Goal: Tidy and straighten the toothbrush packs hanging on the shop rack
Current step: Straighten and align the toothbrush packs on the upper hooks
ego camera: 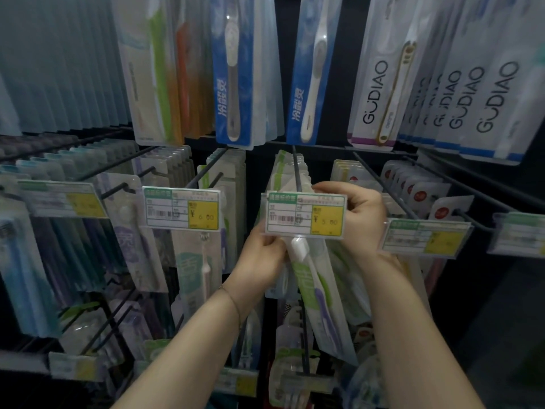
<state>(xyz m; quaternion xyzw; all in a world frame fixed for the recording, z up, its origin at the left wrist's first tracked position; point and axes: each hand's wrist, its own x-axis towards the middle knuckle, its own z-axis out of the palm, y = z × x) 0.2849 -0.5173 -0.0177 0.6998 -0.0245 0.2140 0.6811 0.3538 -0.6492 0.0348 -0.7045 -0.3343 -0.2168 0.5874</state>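
Observation:
A row of clear toothbrush packs with green trim (287,172) hangs on a black hook (296,169) in the middle of the rack. The front pack (315,290), holding a white and purple brush, tilts with its bottom swung to the right. My left hand (262,258) grips that pack's left edge just below the price tag (305,215). My right hand (358,216) is closed around the top of the packs behind the tag, at the hook's front end.
Neighbouring hooks carry more packs, each with a price tag (181,211) (424,237) sticking out in front. Larger blue packs (236,69) and GUDIAO packs (383,78) hang on the row above. More packs (292,364) hang below my forearms.

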